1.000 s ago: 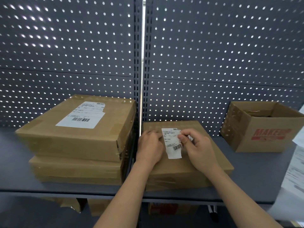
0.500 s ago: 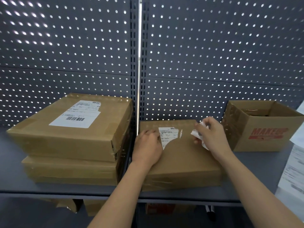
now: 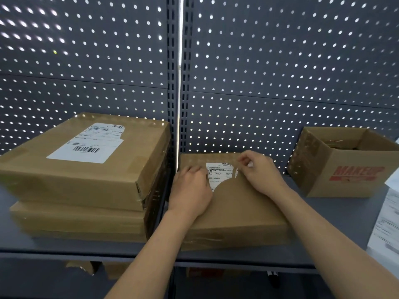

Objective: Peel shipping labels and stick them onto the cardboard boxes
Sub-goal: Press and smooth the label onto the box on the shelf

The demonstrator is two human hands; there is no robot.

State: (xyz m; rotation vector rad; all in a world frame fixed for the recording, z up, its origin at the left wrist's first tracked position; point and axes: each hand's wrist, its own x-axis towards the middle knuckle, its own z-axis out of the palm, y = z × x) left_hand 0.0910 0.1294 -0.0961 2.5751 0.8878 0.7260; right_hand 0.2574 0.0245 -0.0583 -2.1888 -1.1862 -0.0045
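A flat cardboard box lies on the grey shelf in front of me. A torn white shipping label is stuck near its far edge, its lower right part ripped away, with a thin white sliver beside it. My left hand rests flat on the box, its fingers at the label's left edge. My right hand hovers over the label's right end, fingers curled and pinching a small white scrap.
Left of the upright, two stacked cardboard boxes; the top one carries a large white label. An open box printed MAKEUP stands at the right. White printed sheets hang at the right edge. A perforated panel backs the shelf.
My right hand tore the label's lower right part off, carried it right, and has come back to the label's right end. My left hand stayed on the box.
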